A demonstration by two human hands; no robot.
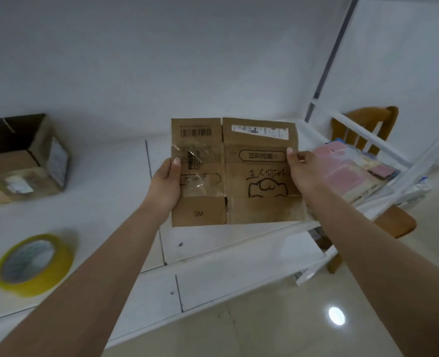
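Above the right half of the white bench, I am holding up a flattened brown cardboard box, its printed face turned toward me and its flaps spread flat. It is hanging in the air, clear of the bench top, between my two hands. My left hand is gripping the box's left edge about halfway up, the thumb lying on the front beside a patch of crinkled clear tape and the fingers going behind the card, out of sight. My right hand is pinching the right edge at a similar height, thumb tip on the front beside a printed oval mark, the other fingers curling behind. Near the bench's front left edge a roll of yellow tape is lying flat. Toward the back left corner an open brown cardboard box is sitting with its dark inside showing. Past the bench's right end, a stack of pink and pale flat packets is lying behind my right hand, and a brown wooden chair is standing beyond it.
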